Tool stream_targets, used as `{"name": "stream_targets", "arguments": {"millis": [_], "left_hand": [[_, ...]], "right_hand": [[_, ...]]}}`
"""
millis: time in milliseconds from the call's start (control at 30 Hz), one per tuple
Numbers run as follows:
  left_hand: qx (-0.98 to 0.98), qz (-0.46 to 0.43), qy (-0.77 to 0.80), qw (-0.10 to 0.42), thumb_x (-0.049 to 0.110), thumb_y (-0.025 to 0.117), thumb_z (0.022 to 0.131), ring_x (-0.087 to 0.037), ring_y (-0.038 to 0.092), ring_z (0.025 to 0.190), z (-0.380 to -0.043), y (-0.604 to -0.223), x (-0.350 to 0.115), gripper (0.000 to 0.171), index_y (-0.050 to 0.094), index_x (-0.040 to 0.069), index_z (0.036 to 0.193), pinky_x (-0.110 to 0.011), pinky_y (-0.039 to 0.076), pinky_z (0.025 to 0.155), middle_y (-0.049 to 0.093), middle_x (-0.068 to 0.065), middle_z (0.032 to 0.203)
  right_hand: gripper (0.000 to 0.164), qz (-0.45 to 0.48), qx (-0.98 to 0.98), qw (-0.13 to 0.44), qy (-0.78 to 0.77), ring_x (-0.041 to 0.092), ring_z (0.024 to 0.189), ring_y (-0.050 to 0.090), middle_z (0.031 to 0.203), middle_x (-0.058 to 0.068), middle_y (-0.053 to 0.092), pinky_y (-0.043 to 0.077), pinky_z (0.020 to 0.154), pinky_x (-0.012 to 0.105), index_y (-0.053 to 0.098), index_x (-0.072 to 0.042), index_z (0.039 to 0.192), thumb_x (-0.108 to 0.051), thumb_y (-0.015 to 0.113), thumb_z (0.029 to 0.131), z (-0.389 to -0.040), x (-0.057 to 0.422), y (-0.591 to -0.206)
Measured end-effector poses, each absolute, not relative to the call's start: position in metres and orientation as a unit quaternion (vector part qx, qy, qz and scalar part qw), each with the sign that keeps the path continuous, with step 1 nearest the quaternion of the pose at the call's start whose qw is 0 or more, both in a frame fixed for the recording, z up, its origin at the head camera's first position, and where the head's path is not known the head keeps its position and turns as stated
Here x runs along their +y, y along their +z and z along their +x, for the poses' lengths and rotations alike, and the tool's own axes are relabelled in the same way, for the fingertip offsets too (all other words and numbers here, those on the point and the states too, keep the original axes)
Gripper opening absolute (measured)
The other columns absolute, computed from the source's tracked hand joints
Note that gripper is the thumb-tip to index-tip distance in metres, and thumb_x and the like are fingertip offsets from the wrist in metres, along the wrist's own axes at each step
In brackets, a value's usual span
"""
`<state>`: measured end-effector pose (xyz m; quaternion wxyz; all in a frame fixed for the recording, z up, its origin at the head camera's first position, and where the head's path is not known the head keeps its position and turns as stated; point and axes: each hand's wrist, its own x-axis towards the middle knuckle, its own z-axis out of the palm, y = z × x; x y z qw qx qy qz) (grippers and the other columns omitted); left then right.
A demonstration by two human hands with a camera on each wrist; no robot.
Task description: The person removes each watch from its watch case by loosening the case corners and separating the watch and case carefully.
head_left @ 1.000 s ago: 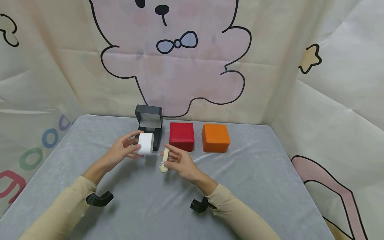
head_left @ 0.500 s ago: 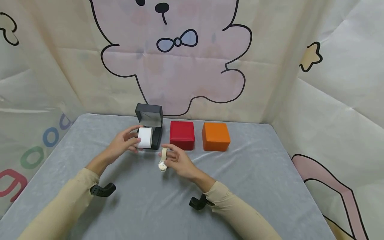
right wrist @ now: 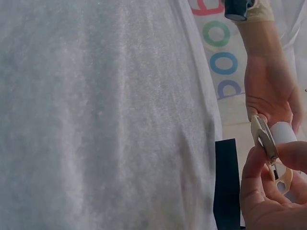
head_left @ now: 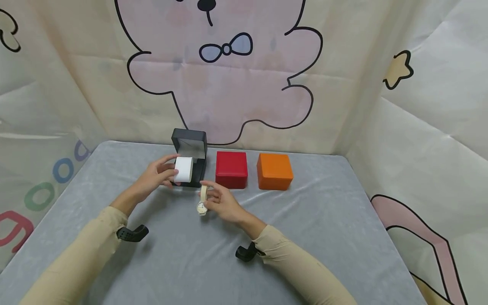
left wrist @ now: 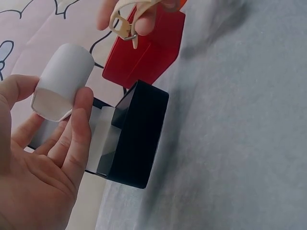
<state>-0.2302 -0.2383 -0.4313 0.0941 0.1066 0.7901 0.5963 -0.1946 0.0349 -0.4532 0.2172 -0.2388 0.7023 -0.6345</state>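
My left hand [head_left: 152, 178] pinches a white watch cushion [head_left: 184, 169] between thumb and fingers. In the left wrist view the cushion [left wrist: 67, 76] is a hollow, rounded sleeve, held above the black watch box [left wrist: 139, 136]. That box [head_left: 192, 148] stands with its lid up and a pale lining showing. My right hand [head_left: 225, 203] holds a wristwatch [head_left: 202, 206] with a cream strap by the strap, its dial hanging down, just right of and nearer than the cushion. The unfastened-looking buckle end [left wrist: 127, 31] shows in the left wrist view.
Right of the black box stand a closed red box [head_left: 231, 170] and a closed orange box [head_left: 274, 171], in a row near the back edge. A grey cloth [head_left: 198, 262] covers the table. Behind it hangs a curtain [head_left: 244, 97] with a cartoon print.
My left hand has carried the cushion slightly back and up over the black box. My right hand has brought the watch a little left and farther back.
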Motion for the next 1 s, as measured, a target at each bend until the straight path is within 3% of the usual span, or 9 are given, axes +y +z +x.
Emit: {"name": "stream_targets", "arguments": {"millis": [167, 433, 767, 1000], "left_hand": [[0.785, 0.100, 0.602, 0.106, 0.023, 0.059, 0.103, -0.010, 0.072, 0.082, -0.232, -0.432, -0.240, 0.064, 0.029, 0.008, 0.159, -0.036, 0.061, 0.073, 0.048, -0.031, 0.146], [0.794, 0.099, 0.591, 0.107, 0.025, 0.057, 0.104, -0.010, 0.072, 0.083, -0.238, -0.431, -0.241, 0.065, 0.027, 0.011, 0.160, -0.040, 0.061, 0.075, 0.046, -0.031, 0.149], [0.804, 0.092, 0.577, 0.114, 0.028, 0.057, 0.104, -0.013, 0.073, 0.086, -0.243, -0.431, -0.241, 0.064, 0.028, 0.017, 0.160, -0.030, 0.060, 0.074, 0.045, -0.030, 0.151], [0.803, 0.097, 0.577, 0.112, 0.025, 0.057, 0.104, -0.012, 0.073, 0.084, -0.244, -0.429, -0.240, 0.064, 0.028, 0.017, 0.161, -0.030, 0.059, 0.074, 0.046, -0.031, 0.149]], "right_hand": [[0.061, -0.228, 0.712, 0.219, -0.627, 0.011, 0.092, 0.066, 0.136, 0.032, 0.059, 0.057, 0.083, 0.021, 0.041, -0.005, 0.152, 0.010, 0.057, 0.096, -0.197, 0.030, -0.459], [0.062, -0.230, 0.713, 0.219, -0.625, 0.012, 0.093, 0.066, 0.134, 0.033, 0.059, 0.054, 0.083, 0.019, 0.042, -0.003, 0.152, 0.012, 0.059, 0.094, -0.201, 0.028, -0.462], [0.064, -0.218, 0.715, 0.231, -0.623, 0.008, 0.083, 0.065, 0.132, 0.033, 0.061, 0.052, 0.076, 0.017, 0.040, -0.003, 0.152, 0.012, 0.060, 0.093, -0.204, 0.026, -0.466], [0.064, -0.215, 0.729, 0.236, -0.605, 0.007, 0.081, 0.064, 0.131, 0.029, 0.063, 0.051, 0.072, 0.018, 0.044, -0.007, 0.151, 0.012, 0.062, 0.092, -0.206, 0.024, -0.468]]}}
